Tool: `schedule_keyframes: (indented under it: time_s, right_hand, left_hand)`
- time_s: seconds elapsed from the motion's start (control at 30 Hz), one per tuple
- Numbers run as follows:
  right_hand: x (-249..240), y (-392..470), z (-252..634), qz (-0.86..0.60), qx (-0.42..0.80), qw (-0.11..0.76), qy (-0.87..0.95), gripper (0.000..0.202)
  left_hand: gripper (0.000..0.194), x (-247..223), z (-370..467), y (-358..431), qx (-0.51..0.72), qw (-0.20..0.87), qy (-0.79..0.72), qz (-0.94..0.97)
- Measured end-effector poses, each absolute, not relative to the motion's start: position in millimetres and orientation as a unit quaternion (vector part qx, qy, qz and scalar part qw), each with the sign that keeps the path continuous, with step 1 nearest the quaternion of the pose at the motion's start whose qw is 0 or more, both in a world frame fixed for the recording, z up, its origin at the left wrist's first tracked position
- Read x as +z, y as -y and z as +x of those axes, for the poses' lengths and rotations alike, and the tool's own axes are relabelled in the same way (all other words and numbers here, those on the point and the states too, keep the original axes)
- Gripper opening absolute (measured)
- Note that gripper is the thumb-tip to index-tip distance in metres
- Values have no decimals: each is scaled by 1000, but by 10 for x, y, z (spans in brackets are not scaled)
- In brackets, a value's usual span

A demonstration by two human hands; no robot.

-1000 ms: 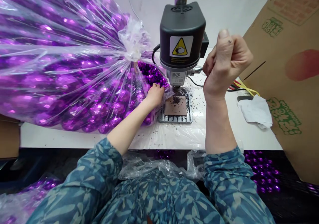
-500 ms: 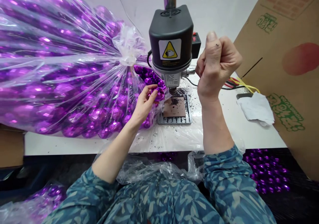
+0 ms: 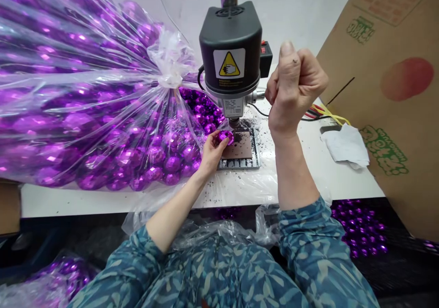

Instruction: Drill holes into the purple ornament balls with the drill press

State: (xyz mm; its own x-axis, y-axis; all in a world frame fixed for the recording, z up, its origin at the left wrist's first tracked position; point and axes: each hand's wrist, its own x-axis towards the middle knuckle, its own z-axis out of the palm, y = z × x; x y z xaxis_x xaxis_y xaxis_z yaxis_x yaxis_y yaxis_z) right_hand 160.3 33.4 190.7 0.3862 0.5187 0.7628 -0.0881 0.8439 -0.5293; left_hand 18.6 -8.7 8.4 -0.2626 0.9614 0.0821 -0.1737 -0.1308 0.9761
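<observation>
My left hand (image 3: 213, 151) is closed on a shiny purple faceted ball (image 3: 226, 137), pinched between thumb and fingers. It holds the ball at the left part of a brown square pad (image 3: 242, 146) on the metal base plate (image 3: 236, 164), just below the chuck (image 3: 233, 122) of a black bench drill press (image 3: 229, 43). Dark shavings lie on the pad and around the plate. Raised to the right of the press, my right hand (image 3: 297, 86) is a fist around its handle, which the fingers mostly hide, beside the silver side hub (image 3: 258, 95).
A big clear bag (image 3: 78, 130) of purple balls fills the left of the white table (image 3: 298, 180), with loose balls (image 3: 202, 109) behind my left hand. On the right are white paper (image 3: 346, 147), cables (image 3: 324, 111) and a tall cardboard box (image 3: 391, 130). More purple balls (image 3: 360, 230) lie below the table.
My left hand has carried the ball right and slightly down, from beside the bag to over the pad under the chuck. My right hand keeps its grip. The view has shifted slightly.
</observation>
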Motion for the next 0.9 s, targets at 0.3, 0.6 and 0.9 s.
schedule_keyframes:
  time_s: [0.3,0.6,0.9]
  right_hand:
    - [1901,-332,1586,-216,174,806,523,60]
    - [1898,-347,1595,-195,154,811,530,59]
    - [1915,-330,1587,-207,154,808,530,60]
  left_hand:
    - [55,-170,212,-23,602,401,-503,473]
    - [51,-177,229,-92,590,405,-494,494]
    - [56,-190,215,-88,575,400,-481,527]
